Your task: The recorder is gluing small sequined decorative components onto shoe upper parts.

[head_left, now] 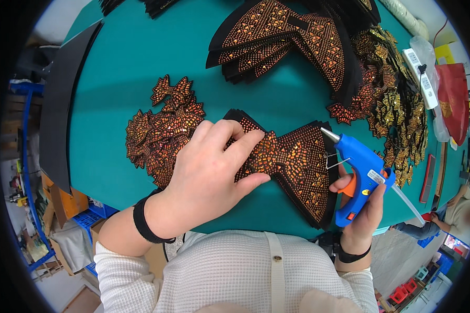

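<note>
In front of me a stack of large black bow-shaped pieces (pixel 316 180) with copper studs lies on the green table. A smaller studded bow (pixel 269 154) sits over the narrow middle of the top piece. My left hand (pixel 206 161) has thumb and index finger at the small bow's edges, pinching or pressing it; the other fingers are curled. My right hand (pixel 368 214) is closed round the handle of a blue glue gun (pixel 363 169) with an orange trigger. Its nozzle points up and left, above the stack's right end. A clear glue stick (pixel 407 203) juts from its back.
Small copper-studded bows (pixel 159 133) are heaped left of my left hand. More large bows (pixel 266 31) are stacked at the far side. Gold and copper pieces (pixel 397 115) pile up at the right, beside a white power strip (pixel 422 78). A black sheet (pixel 62 104) lines the left edge.
</note>
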Available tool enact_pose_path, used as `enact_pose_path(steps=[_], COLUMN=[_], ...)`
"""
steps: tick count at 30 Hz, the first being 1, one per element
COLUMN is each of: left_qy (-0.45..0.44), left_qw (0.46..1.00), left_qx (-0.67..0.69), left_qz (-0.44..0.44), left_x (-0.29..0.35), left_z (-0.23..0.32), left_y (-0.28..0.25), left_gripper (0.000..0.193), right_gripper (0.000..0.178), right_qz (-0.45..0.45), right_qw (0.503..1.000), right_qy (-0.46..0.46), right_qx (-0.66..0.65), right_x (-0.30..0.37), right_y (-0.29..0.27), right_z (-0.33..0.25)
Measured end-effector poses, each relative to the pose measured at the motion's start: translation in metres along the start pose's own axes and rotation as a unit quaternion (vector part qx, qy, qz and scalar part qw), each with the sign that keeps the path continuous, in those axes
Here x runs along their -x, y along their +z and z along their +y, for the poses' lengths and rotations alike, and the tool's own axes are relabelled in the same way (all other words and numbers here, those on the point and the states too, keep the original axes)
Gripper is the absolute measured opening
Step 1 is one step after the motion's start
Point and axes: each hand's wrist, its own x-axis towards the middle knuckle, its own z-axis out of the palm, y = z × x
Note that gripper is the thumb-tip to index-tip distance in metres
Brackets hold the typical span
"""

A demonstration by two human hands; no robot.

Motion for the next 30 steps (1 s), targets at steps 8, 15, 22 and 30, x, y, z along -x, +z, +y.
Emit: enact_pose_path(steps=[8, 15, 22, 30], left_qy=[0.125, 0.152, 0.142, 0.118], left_qw=[0.992, 0.985, 0.984, 0.984], left_qx=[-0.021, -0.036, -0.038, -0.037], left_qz=[-0.012, -0.069, -0.104, -0.126], left_x=[-0.003, -0.001, -0.004, -0.008], left_z=[0.003, 0.007, 0.007, 0.010], left_y=[-0.003, 0.006, 0.003, -0.003], left_gripper=[0.053, 0.052, 0.052, 0.055], right_gripper=[0.070, 0.073, 0.076, 0.074], right_qz=[-0.005, -0.009, -0.003, 0.001], right_qw=[1.000, 0.999, 0.999, 0.999], right_qy=[0.013, 0.032, 0.044, 0.042], right_qx=[-0.011, -0.022, -0.005, 0.002], right_x=[-0.001, 0.000, 0.001, 0.001], right_y=[-0.001, -0.002, 0.000, 0.002], right_z=[-0.002, -0.001, -0.003, -0.004])
